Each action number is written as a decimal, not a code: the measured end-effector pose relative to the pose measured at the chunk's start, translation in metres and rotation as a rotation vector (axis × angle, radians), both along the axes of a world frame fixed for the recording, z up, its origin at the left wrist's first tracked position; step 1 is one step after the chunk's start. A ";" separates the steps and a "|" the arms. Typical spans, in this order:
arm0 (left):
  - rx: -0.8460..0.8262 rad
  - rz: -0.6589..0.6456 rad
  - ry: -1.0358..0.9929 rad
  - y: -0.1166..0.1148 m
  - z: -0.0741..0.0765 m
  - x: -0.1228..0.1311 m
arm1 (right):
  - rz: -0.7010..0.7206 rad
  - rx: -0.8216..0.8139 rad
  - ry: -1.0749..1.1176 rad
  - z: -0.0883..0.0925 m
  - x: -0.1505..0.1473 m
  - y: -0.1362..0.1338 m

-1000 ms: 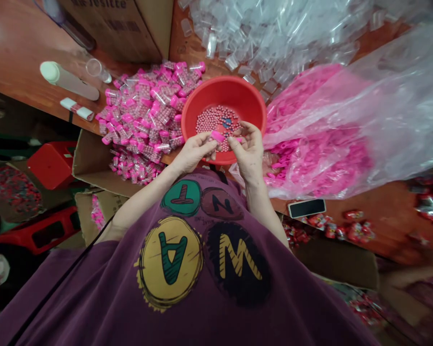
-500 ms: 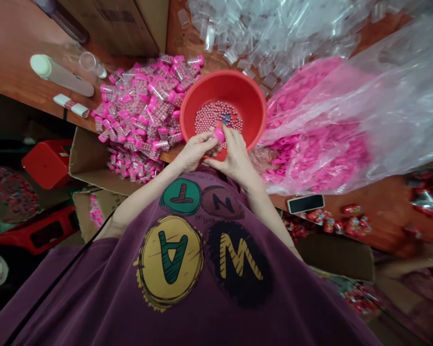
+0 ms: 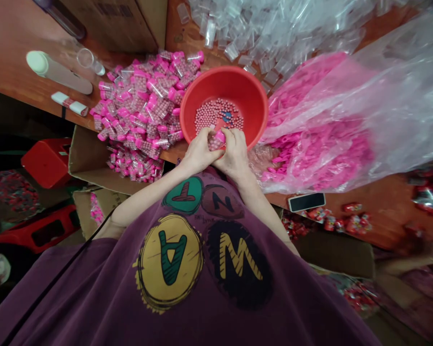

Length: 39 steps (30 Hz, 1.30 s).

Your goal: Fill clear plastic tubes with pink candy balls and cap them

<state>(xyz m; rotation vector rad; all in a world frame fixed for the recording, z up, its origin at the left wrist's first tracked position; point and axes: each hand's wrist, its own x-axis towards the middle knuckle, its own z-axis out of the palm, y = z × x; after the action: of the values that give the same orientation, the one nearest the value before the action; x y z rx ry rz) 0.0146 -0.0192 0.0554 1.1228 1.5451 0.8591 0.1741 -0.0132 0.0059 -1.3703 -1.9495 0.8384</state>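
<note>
My left hand [image 3: 197,154] and my right hand [image 3: 234,154] are pressed together at the near rim of a red bowl [image 3: 252,96]. Both grip a small clear tube with a pink cap [image 3: 218,138]; the left holds the tube body and the right's fingers press on the cap. Small pink candy balls [image 3: 212,113] lie in the bowl's bottom. To the left of the bowl lies a pile of filled, pink-capped tubes [image 3: 140,105].
A clear bag of loose pink caps [image 3: 310,144] lies right of the bowl. Empty clear tubes [image 3: 260,29] are heaped behind. A cardboard box [image 3: 90,158] below the table edge holds more filled tubes. A phone [image 3: 306,202] lies on the wooden table [image 3: 14,43].
My right hand moved left from the bag side onto the tube in my left hand. Both hands have closed together around the tube and its cap.
</note>
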 end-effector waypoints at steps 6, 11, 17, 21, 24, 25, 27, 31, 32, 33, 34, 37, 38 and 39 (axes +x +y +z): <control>-0.055 -0.003 -0.247 -0.001 -0.004 -0.004 | 0.134 -0.080 0.097 0.018 0.014 -0.001; -0.230 -0.056 -0.613 -0.004 0.002 -0.005 | 0.126 -0.199 0.310 0.035 0.032 0.001; -0.250 -0.028 -0.681 -0.005 0.008 0.000 | -0.054 -0.237 0.447 0.034 0.025 -0.005; -0.194 -0.040 -0.594 -0.007 0.008 -0.001 | -0.095 -0.140 0.350 0.036 0.020 -0.008; -0.157 -0.055 -0.513 -0.006 0.010 -0.002 | -0.103 -0.077 0.282 0.038 0.015 -0.009; -0.144 -0.062 -0.494 -0.006 0.011 -0.003 | -0.098 -0.067 0.282 0.037 0.014 -0.009; -0.115 -0.080 -0.468 -0.006 0.011 -0.005 | -0.075 -0.081 0.310 0.035 0.013 -0.007; -0.103 -0.107 -0.453 -0.008 0.011 -0.009 | -0.015 -0.174 0.356 0.029 0.016 -0.004; -0.112 -0.104 -0.457 -0.008 0.010 -0.009 | -0.009 -0.179 0.352 0.028 0.016 -0.004; -0.125 -0.098 -0.462 -0.007 0.009 -0.009 | -0.006 -0.175 0.341 0.027 0.016 -0.005; -0.143 -0.084 -0.469 -0.007 0.006 -0.008 | -0.004 -0.164 0.325 0.025 0.016 -0.006; -0.231 0.016 -0.503 -0.005 -0.003 -0.005 | 0.024 -0.151 0.223 0.018 0.007 -0.013; -0.267 0.062 -0.521 -0.004 -0.007 -0.003 | 0.031 -0.155 0.173 0.014 0.002 -0.016; -0.302 0.109 -0.543 -0.003 -0.010 -0.002 | 0.027 -0.158 0.123 0.010 -0.003 -0.018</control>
<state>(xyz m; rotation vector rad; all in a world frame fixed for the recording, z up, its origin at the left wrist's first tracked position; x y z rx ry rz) 0.0130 -0.0220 0.0451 0.5310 1.2299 0.8782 0.1712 -0.0309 0.0163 -1.3501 -1.8439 1.0840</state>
